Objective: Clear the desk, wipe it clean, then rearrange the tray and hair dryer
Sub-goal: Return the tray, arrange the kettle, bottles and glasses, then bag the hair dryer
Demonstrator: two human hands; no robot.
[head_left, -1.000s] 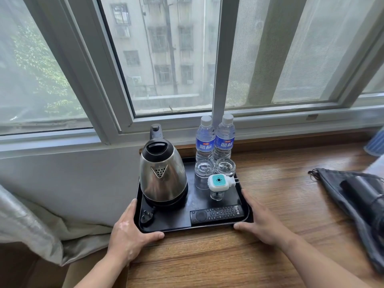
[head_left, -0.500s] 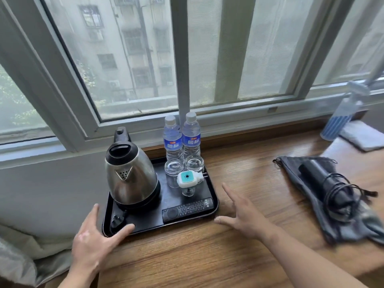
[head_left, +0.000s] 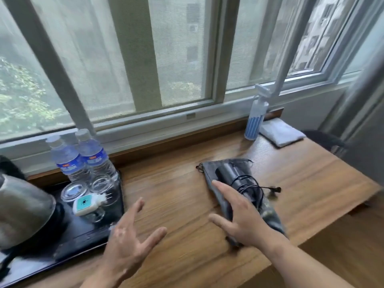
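Note:
The black tray (head_left: 62,249) rests at the left end of the wooden desk (head_left: 178,192), carrying a steel kettle (head_left: 22,210), two water bottles (head_left: 83,159), upturned glasses (head_left: 73,192) and a white plug-in device (head_left: 85,203). A black hair dryer (head_left: 232,176) with its cord wound around it lies on a grey drawstring bag (head_left: 268,215) right of centre. My left hand (head_left: 128,240) hovers open beside the tray's right edge. My right hand (head_left: 243,217) is open, fingers spread, over the near end of the bag and beside the dryer, holding nothing.
A blue-striped spray bottle (head_left: 254,123) and a folded white cloth (head_left: 278,132) stand at the back right by the window sill. A dark chair back (head_left: 324,140) shows past the desk's right end. The desk's right edge drops off near the bag.
Both hands have let go of the tray and moved right. My right hand now reaches over the bag beside the hair dryer. The view has swung right.

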